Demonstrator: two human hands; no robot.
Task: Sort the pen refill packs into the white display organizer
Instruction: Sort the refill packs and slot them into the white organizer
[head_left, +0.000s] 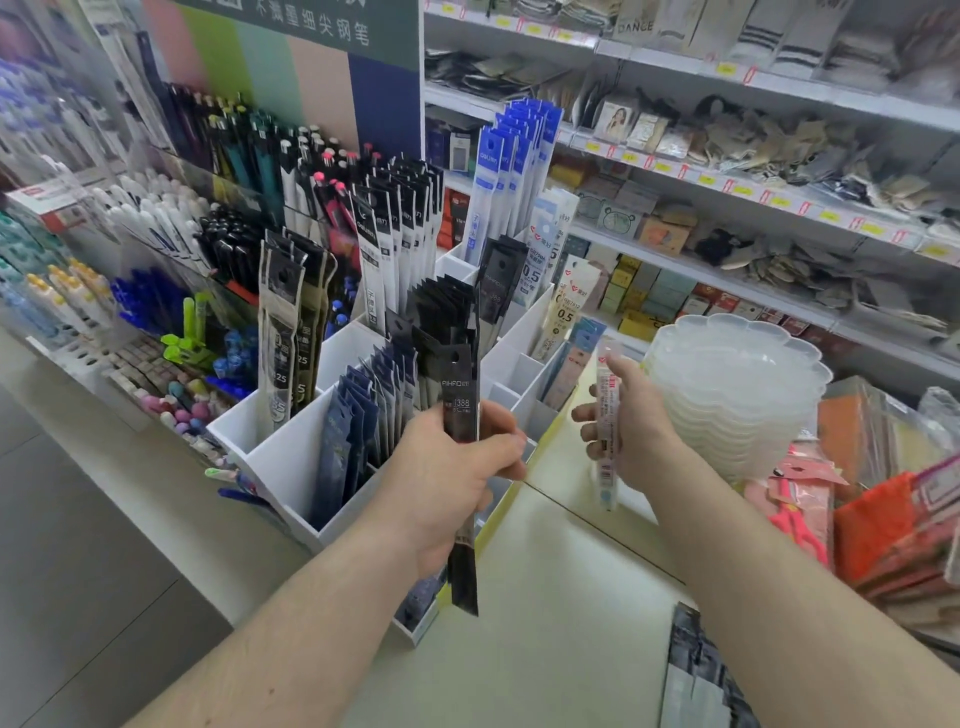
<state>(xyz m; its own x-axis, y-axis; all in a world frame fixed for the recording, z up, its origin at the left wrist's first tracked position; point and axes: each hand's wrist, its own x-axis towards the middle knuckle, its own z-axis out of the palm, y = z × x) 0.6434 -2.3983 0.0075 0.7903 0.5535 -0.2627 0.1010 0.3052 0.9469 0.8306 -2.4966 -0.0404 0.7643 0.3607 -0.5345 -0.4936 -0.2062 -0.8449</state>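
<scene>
- Left hand (447, 483): fingers curled around a long black refill pack (461, 467), gripped near its middle, upright, just in front of the white display organizer (291, 457).
- Right hand (631, 431): fingers wrapped around a slim clear refill pack (607, 410) with pink print, held upright to the right of the organizer, near a stack of clear plastic trays (748, 384).
- Organizer contents: near-left compartments hold navy packs (353, 431); matching black packs (447, 312) stand in the middle; white-and-black and blue packs rise at the far end; "0.5" packs (563, 306) sit in the right-hand slots.
- Surroundings: pens (218, 171) racked at far left, stocked shelves (753, 171) at far right, pale counter (545, 597) below.
- Risk, misfiling: several dark packs look alike, so the black one could likely land among the navy ones.
- Risk, snagging: packed slots may bend or catch a pack pushed in at an angle, tipping its neighbours.
- Risk, knock: the right arm is close to the tray stack and could nudge it.
</scene>
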